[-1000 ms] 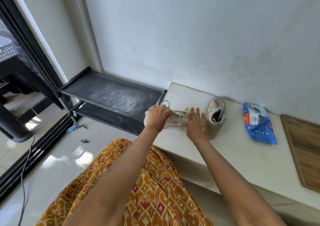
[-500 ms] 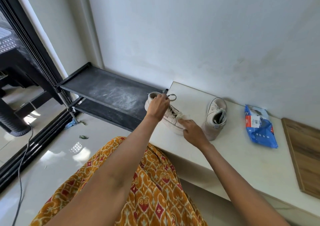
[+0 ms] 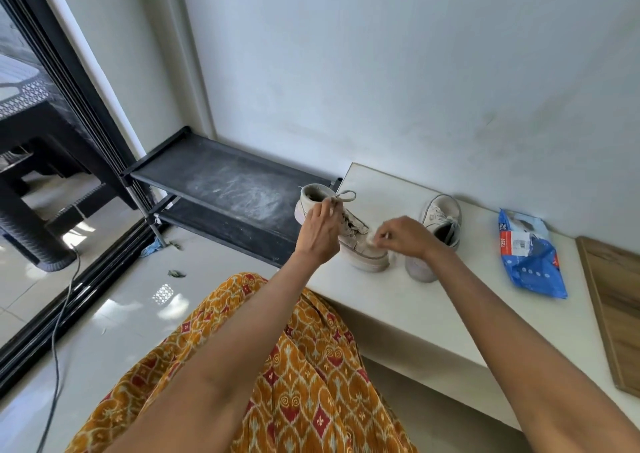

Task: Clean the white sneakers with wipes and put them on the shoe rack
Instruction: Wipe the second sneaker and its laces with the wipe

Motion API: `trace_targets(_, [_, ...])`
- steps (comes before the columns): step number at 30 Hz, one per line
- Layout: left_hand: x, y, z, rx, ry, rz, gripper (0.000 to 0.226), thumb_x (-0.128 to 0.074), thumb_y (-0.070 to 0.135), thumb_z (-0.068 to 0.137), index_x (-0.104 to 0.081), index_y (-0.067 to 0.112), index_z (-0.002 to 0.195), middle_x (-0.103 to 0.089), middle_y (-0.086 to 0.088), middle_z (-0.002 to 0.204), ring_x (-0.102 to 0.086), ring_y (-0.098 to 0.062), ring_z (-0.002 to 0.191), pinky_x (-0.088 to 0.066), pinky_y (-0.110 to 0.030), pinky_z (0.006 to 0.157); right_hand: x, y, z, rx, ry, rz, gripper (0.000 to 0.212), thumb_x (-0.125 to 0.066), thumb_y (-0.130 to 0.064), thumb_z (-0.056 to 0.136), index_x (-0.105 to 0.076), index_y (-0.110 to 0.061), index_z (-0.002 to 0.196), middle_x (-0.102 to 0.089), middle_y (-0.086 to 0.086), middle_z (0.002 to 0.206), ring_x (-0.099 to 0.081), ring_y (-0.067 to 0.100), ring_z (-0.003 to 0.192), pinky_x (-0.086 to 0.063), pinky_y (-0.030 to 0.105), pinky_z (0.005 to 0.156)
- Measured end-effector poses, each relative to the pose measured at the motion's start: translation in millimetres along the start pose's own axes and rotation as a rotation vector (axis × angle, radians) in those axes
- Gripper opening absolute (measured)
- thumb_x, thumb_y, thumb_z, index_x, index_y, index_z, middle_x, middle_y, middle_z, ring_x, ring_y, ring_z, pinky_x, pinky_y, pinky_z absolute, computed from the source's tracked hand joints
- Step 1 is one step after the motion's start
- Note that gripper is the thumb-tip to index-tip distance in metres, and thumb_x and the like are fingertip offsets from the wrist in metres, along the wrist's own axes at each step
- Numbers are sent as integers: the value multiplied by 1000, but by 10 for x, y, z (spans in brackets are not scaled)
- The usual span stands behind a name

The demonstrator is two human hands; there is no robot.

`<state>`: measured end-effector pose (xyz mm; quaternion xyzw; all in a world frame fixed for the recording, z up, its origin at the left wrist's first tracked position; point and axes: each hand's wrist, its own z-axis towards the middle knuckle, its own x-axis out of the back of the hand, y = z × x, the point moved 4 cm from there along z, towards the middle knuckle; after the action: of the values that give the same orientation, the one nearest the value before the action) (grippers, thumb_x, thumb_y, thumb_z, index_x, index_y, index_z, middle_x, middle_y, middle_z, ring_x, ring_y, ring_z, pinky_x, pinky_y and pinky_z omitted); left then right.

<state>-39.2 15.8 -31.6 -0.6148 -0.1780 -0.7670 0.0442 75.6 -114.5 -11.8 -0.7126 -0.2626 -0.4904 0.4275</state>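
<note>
Two white sneakers stand on the white bench (image 3: 398,310). My left hand (image 3: 320,232) grips the near sneaker (image 3: 360,244) at its collar and laces, with its heel raised over the bench's left end. My right hand (image 3: 403,236) pinches a small white wipe (image 3: 372,241) against that sneaker's toe. The second sneaker (image 3: 438,224) stands just right of my right hand. A black two-tier shoe rack (image 3: 221,189) sits to the left of the bench, its shelves bare and dusty.
A blue pack of wipes (image 3: 530,255) lies on the bench to the right. A wooden board (image 3: 616,300) is at the far right edge. A dark glass door frame (image 3: 69,81) and a cable (image 3: 59,314) are on the left, above a glossy tiled floor.
The near sneaker was tilted up, its heel lifted toward the rack. My right hand moved from flat on the shoe to pinching the wipe at the toe.
</note>
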Motion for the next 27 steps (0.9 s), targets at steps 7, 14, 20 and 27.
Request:
trace_targets(7, [2,-115,22,28,-7,-69,67,-44,3,82,-22,8,146,-33,-13,136,-33,-27,121,-34,-34,105,-276,-543,395,11,378,201,42,-54,-5,89,-52,-7,132,-56,13,131,-55,31,108,-45,35,93])
trace_targets(14, [-241,-121,-117,39,-141,120,75,-37,34,94,8,10,150,9,-15,157,8,-31,145,2,-45,119,-547,-308,51,57,400,-237,27,-50,-17,89,-69,-13,107,-68,5,102,-58,28,94,-50,35,70])
trace_targets(20, [-269,-116,-99,55,-171,71,83,-39,44,92,11,11,149,15,-12,157,16,-27,144,4,-44,119,-74,-323,217,-72,526,-197,22,-55,-13,86,-72,-14,100,-69,7,87,-56,29,87,-45,36,68])
trace_targets(27, [-141,-203,-99,9,-68,-62,71,-46,11,86,-13,4,148,-17,-17,152,-13,-31,142,-12,-35,117,-442,-425,162,0,481,-250,12,-72,-6,71,-72,-16,78,-69,1,71,-57,27,71,-43,31,58])
